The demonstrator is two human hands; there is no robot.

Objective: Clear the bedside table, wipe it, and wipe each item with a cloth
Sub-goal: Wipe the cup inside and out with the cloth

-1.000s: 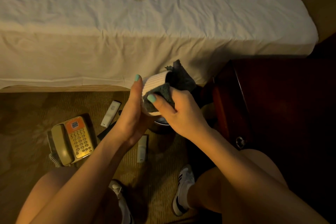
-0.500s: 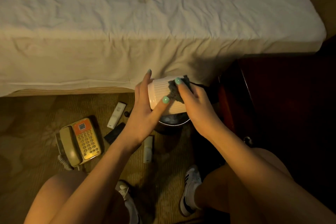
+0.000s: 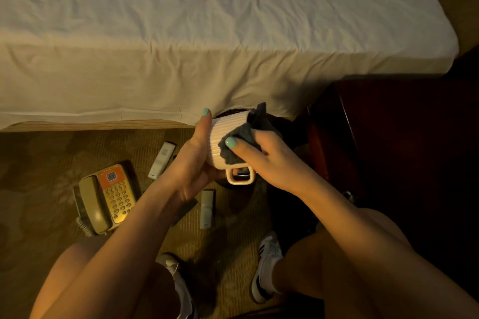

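The white ribbed mug [image 3: 228, 137] was held above the floor [image 3: 39, 163] by the left hand [image 3: 197, 163], fingers curled round it. A grey cloth [image 3: 243, 137] was pinched against it by the right hand [image 3: 269, 158]. The telephone [image 3: 106, 199] label was illegible.

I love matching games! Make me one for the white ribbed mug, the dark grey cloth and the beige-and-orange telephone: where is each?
Things:
1. white ribbed mug
2. dark grey cloth
3. beige-and-orange telephone

Places:
A. lying on the carpet
B. held by the left hand
C. pressed against the mug by the right hand

Pairs: 1-B, 2-C, 3-A.
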